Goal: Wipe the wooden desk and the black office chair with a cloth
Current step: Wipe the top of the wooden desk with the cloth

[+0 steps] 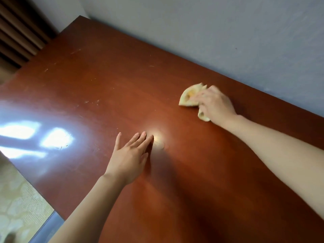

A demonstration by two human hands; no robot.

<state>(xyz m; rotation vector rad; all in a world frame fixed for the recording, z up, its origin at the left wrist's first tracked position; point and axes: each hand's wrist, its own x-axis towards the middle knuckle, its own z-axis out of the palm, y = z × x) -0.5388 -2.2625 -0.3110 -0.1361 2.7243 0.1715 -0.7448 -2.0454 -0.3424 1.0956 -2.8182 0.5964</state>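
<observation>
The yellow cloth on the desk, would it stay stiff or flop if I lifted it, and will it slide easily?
Probably floppy: the yellow cloth is crumpled in folds under the right hand. Likely light; its folds look thin. It should slide easily on the glossy desk.

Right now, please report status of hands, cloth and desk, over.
Right hand holds yellow cloth on wooden desk, near wall. Left hand flat on desk. Pale specks scattered on desk.

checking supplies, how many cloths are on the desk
1. The yellow cloth lies on the wooden desk near the wall, held under the right hand. The left hand rests flat with none. More could lie out of frame.
</observation>
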